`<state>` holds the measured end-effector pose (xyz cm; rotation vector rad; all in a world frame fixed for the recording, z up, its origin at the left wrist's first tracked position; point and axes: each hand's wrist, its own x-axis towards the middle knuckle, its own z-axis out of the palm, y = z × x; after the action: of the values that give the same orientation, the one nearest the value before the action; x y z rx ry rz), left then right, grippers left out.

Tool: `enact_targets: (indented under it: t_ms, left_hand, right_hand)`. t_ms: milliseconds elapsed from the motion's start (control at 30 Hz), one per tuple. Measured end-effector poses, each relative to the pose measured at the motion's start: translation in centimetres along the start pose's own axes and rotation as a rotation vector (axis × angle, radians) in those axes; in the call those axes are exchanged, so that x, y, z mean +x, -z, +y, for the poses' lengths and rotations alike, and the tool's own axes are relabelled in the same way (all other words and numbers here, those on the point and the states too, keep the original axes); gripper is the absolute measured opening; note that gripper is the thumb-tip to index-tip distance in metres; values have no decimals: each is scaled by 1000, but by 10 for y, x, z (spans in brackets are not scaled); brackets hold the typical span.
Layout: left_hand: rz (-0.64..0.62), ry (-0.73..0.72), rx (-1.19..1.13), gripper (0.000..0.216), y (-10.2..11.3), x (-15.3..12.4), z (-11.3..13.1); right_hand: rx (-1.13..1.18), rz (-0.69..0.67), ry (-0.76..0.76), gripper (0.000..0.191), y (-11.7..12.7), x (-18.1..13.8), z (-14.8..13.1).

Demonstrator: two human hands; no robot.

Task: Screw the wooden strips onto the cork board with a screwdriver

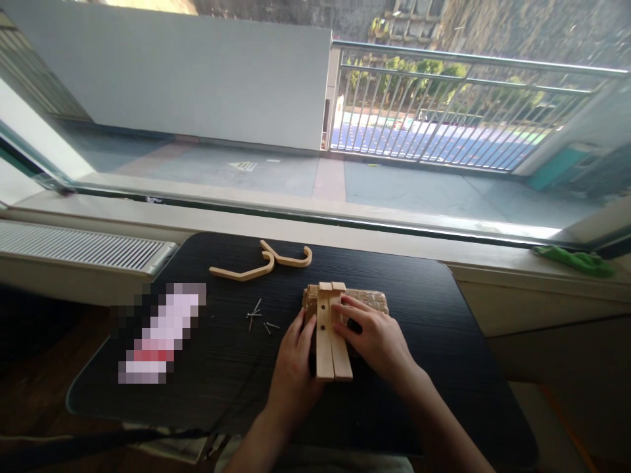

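Note:
Two pale wooden strips (325,355) lie side by side, their near ends pointing toward me. The left strip has two dark round holes; both have a raised hooked or stepped far end. Beneath them is a brown block with a patterned surface (367,299), partly hidden by the strips and my fingers. My left hand (296,361) is closed along the left edge of the strips and block, its thumb against the left strip. From the right, my right hand (379,338) presses bent fingers onto the right strip.
Two curved wooden hooks (244,272) lie at the back of the black table (424,282). Several screws or nails (254,315) are scattered left of the block. A blurred pinkish item (165,332) rests near the left edge. A green cloth (574,261) sits on the windowsill.

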<state>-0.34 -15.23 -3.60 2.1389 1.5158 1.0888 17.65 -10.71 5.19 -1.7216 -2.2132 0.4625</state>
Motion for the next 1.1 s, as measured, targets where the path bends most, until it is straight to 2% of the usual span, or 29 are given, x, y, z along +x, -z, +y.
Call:
enact_targets:
  t_ms: [300, 733, 933, 1100]
  left_hand:
    - [15, 15, -5, 66, 0, 3, 2]
    - [18, -7, -24, 63, 0, 4, -2]
    - [25, 11, -51, 64, -2, 6, -2]
    - [18, 35, -68, 71, -4, 4, -3]
  right_hand:
    - [-109, -79, 36, 28, 12, 6, -11]
    - [-5, -19, 62, 26, 3, 3, -3]
    - [83, 77, 75, 31, -5, -1, 1]
    - [192, 201, 37, 35, -1, -15, 7]
